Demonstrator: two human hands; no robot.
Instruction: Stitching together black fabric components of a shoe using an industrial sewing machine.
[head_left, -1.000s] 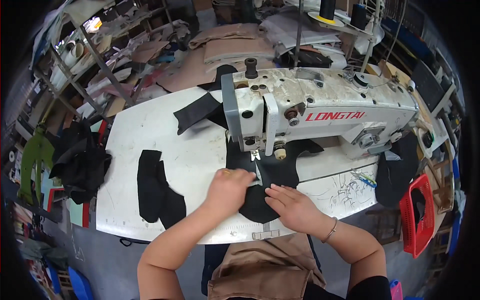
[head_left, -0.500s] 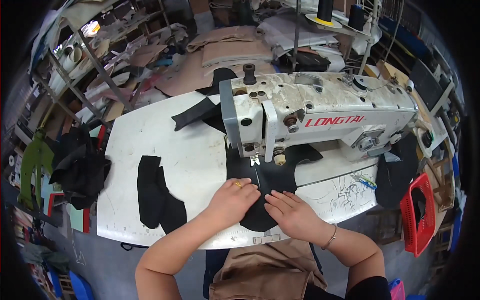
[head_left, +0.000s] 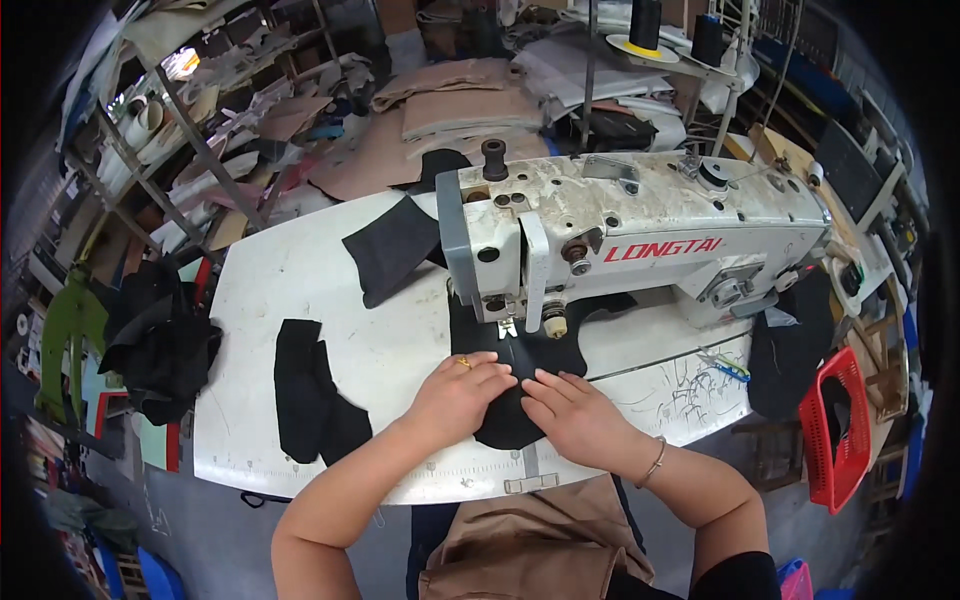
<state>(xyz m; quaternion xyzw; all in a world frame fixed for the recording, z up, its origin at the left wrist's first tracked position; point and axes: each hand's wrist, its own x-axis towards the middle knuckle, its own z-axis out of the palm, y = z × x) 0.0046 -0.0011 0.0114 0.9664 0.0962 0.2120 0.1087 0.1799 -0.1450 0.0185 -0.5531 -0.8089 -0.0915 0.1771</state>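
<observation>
Both hands lie on a black fabric piece [head_left: 510,425] on the white bed of a sewing machine [head_left: 640,235]. My left hand [head_left: 455,400] rests on the fabric's left part, fingers stretched flat. My right hand [head_left: 578,415] presses its right part, fingers also extended. Between my fingertips a seam line runs toward the metal presser foot [head_left: 507,328], which stands just beyond them. The fabric passes under the foot, and the machine head hides its far part. Another stretch of black cloth [head_left: 395,250] emerges left of the head.
Black cut pieces [head_left: 315,390] lie at the table's left. Thread snippers [head_left: 725,365] sit among loose thread ends at the right. A red plastic basket [head_left: 835,430] stands beyond the right edge. Dark cloth [head_left: 160,340] is heaped at the left. Thread cones [head_left: 646,25] stand behind.
The fabric under my hands has slid away from me beneath the presser foot. The cloth left of the machine head has spread wider and nearer. My hands remain nearly in place.
</observation>
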